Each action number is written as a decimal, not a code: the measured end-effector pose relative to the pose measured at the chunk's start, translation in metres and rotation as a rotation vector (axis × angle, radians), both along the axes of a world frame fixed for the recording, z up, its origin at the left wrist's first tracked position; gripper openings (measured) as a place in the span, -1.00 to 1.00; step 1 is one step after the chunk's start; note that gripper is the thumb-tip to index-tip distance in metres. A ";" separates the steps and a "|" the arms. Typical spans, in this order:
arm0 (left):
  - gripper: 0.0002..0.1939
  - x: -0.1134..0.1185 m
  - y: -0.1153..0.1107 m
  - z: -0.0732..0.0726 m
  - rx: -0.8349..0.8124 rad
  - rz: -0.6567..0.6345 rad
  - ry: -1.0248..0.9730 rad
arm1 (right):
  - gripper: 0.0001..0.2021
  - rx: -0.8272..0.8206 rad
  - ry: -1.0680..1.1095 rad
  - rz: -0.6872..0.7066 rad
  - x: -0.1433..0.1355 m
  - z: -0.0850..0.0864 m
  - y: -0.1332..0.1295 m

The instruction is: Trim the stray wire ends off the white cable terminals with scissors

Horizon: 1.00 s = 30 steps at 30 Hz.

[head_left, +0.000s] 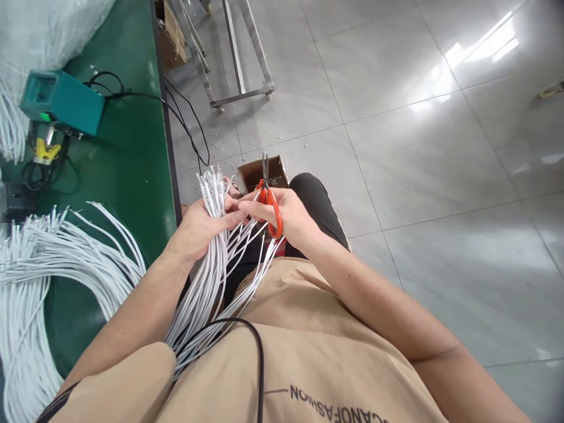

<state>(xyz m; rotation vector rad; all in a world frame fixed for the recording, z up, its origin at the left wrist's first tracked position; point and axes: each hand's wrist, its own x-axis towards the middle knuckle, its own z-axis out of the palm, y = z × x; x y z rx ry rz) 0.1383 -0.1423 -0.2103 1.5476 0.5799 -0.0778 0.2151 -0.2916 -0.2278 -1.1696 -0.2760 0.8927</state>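
My left hand is wrapped round a thick bundle of white cables, whose stripped ends stick up above the fingers. Close beside it, my right hand has a pair of red-handled scissors hooked over its fingers, the dark blades pointing away from me. The right thumb and fingertips meet the left fingertips at a cable end, too small to make out clearly. Several loose white cables hang below the right hand, across my lap.
On the green table at left lie more white cables and a teal device with black cords. Below my hands, an open cardboard box holds small scraps. A metal trolley frame stands on the tiled floor beyond.
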 end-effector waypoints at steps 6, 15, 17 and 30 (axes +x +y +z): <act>-0.75 -0.002 -0.002 0.000 0.118 0.016 0.040 | -0.78 -0.015 0.022 -0.170 0.000 -0.003 -0.003; -0.71 0.003 -0.010 -0.001 0.143 0.017 0.026 | -0.74 -0.028 0.064 -0.050 -0.001 -0.007 0.000; -0.73 0.003 -0.011 -0.003 0.147 0.037 0.010 | -0.72 -0.054 0.080 -0.064 -0.001 -0.008 -0.001; -0.74 0.002 -0.010 -0.005 0.137 0.106 0.038 | -0.67 -0.591 -0.574 0.015 0.000 -0.025 -0.013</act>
